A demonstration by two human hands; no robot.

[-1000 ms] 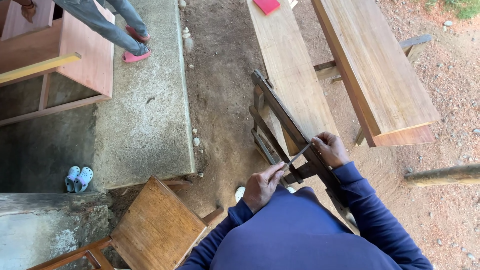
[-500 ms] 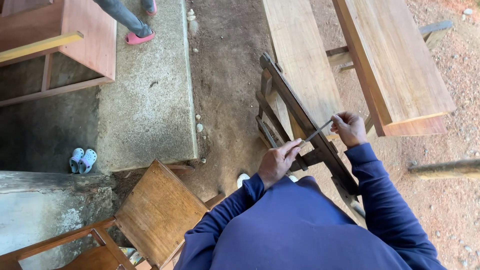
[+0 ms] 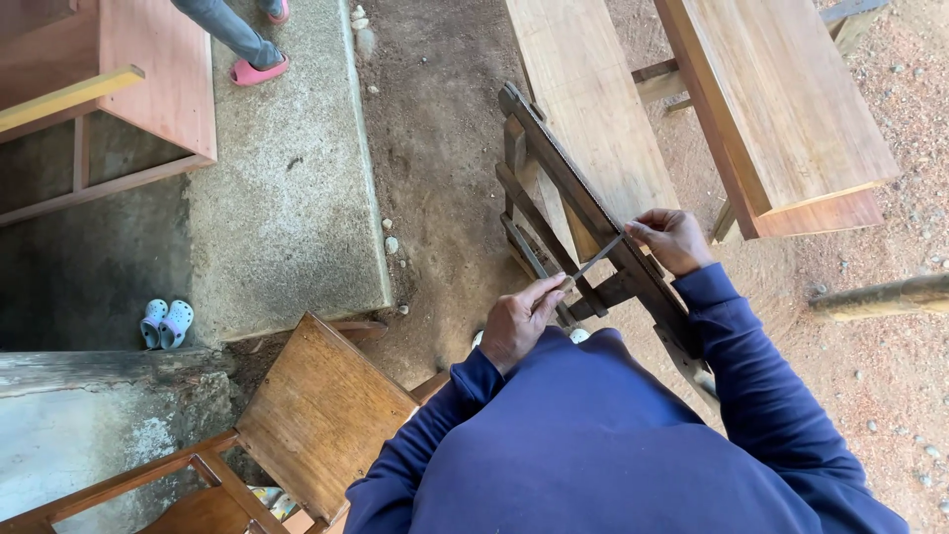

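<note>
Both hands, left hand (image 3: 516, 321) and right hand (image 3: 674, 240), clenched a thin file (image 3: 593, 263) across the dark wooden frame (image 3: 573, 198); filing appeared unfinished.

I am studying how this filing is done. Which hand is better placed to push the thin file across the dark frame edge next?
Probably the left hand: it grips the near end of the file, close to the body. The right hand only pinches the far tip over the frame.

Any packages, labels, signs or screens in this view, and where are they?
None in view. No package, label, sign or screen shows: only a dark wooden frame with a thin metal file held across it, plain planks, a wooden chair and small sandals on the concrete.
</note>
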